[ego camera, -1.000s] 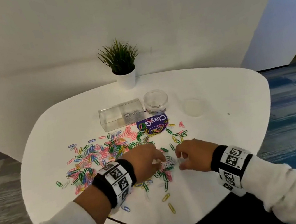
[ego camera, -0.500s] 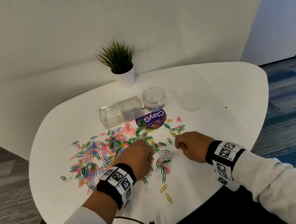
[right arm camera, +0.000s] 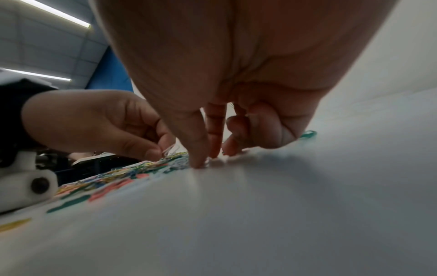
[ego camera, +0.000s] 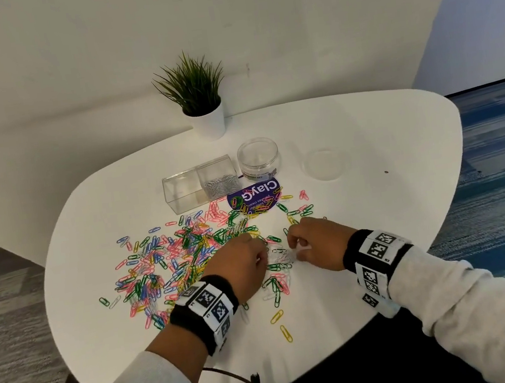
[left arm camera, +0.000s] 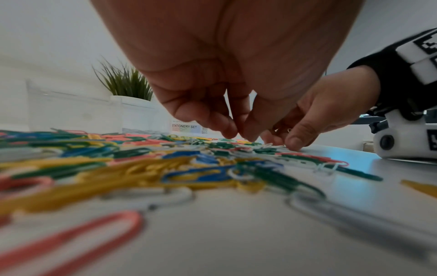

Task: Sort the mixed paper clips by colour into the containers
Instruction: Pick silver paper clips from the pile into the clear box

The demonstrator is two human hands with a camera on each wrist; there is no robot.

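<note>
Mixed coloured paper clips (ego camera: 186,258) lie spread over the white table (ego camera: 379,239). A small heap of white clips (ego camera: 280,255) lies between my hands. My left hand (ego camera: 263,256) has its fingers curled, and thumb and fingertip pinch white clips (right arm camera: 170,149). My right hand (ego camera: 295,248) is curled too, its thumb and forefinger tips (right arm camera: 198,164) down on the white clips at the heap's right edge. A clear two-part box (ego camera: 180,188) holds silver clips (ego camera: 219,184) in its right half. A round clear jar (ego camera: 259,158) stands beside it.
A clear lid (ego camera: 324,164) lies right of the jar. A purple round label (ego camera: 255,195) lies in front of the jar, partly under clips. A potted plant (ego camera: 201,101) stands at the far edge. Two yellow clips (ego camera: 281,325) lie near the front edge.
Both hands have stayed at the white heap. The left hand drew a little away to the left, then came back with its fingertips in the white clips.
</note>
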